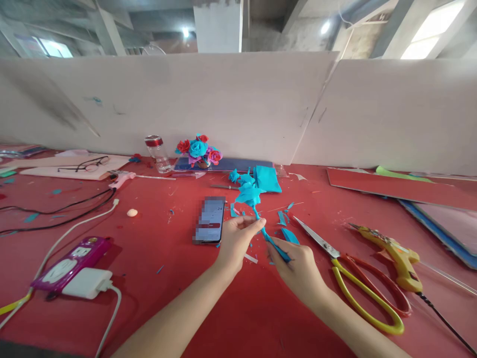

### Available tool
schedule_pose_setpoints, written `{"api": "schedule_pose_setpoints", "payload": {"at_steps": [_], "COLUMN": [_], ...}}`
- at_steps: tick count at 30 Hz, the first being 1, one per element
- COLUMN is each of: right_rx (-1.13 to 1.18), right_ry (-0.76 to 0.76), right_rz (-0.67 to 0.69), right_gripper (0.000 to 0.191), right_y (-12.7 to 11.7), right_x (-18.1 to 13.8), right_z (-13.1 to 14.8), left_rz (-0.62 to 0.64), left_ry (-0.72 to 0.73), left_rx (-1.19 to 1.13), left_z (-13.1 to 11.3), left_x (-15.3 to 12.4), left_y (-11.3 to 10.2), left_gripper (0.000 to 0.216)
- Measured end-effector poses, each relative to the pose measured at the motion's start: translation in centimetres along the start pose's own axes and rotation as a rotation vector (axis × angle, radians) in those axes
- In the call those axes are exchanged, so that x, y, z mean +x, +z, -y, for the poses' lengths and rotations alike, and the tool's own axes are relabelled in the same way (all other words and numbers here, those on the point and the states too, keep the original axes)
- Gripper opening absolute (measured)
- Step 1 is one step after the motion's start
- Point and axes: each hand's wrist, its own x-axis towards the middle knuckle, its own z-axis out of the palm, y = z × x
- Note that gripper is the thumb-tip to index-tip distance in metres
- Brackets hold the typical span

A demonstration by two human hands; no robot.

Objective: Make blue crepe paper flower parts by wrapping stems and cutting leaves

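Observation:
A blue crepe-paper flower (249,195) stands upright above my hands, its stem slanting down to the right. My left hand (235,242) pinches that stem between thumb and fingertips just below the bloom. Lower down, my right hand (298,262) is closed on a blue paper strip (279,249) that runs along the stem; its end sticks out past my fingers. Whether the strip is wound around the stem there is hidden by the fingers. Behind the flower lie smaller blue paper flowers (234,175) and a folded blue paper sheet (267,179).
A phone (209,221) lies left of my hands. Scissors (335,254) and a yellow glue gun (395,253) rest at right. A purple power strip (74,261) sits at left. Further back stand a glass bottle (159,155) and a paper bouquet (198,149). Blue scraps litter the red table (149,308).

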Motion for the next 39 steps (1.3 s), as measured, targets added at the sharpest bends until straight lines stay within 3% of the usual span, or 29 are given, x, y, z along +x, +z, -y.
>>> {"api": "schedule_pose_setpoints", "payload": {"at_steps": [3,7,10,13,17,21,24,28,31,36,39], "right_rx": [0.438,1.006,1.146,0.993,0.464,0.046,0.019,0.132,0.321,1.111,1.391], "right_ry": [0.201,0.424,0.478,0.431,0.22,0.045,0.025,0.148,0.213,0.464,0.511], "right_rz": [0.102,0.216,0.297,0.277,0.188,0.05,0.034,0.073,0.1,0.278,0.401], "right_gripper": [0.033,0.023,0.023,0.026,0.036,0.031,0.028,0.033,0.037,0.022,0.013], "right_y": [-0.7,-1.3,-1.2,-1.1,-0.7,0.0,0.3,0.1,-0.3,-1.0,-0.9], "right_x": [0.4,0.9,1.0,0.9,0.7,0.1,-0.2,0.1,0.5,0.8,0.7], "right_z": [0.6,0.9,0.8,0.9,0.8,0.4,0.5,0.8,0.8,0.8,0.7], "left_rz": [0.176,0.457,0.461,0.344,0.157,0.02,-0.008,-0.013,0.062,0.431,0.581], "left_ry": [-0.033,-0.075,-0.053,-0.058,-0.079,0.047,0.098,0.072,-0.021,-0.112,-0.093], "left_rx": [-0.098,-0.296,-0.317,-0.277,-0.166,0.039,0.102,0.093,-0.021,-0.358,-0.443], "left_z": [-0.2,-0.6,-0.7,-0.5,-0.1,0.3,0.6,0.5,0.3,-0.3,-0.3], "left_x": [0.0,0.0,0.0,0.0,0.0,0.0,0.0,0.1,0.1,0.2,0.2], "left_y": [-0.1,-0.3,-0.4,-0.4,-0.1,0.0,-0.1,-0.1,-0.1,-0.3,-0.7], "left_gripper": [0.019,0.024,0.019,0.016,0.015,0.019,0.022,0.023,0.023,0.024,0.019]}}
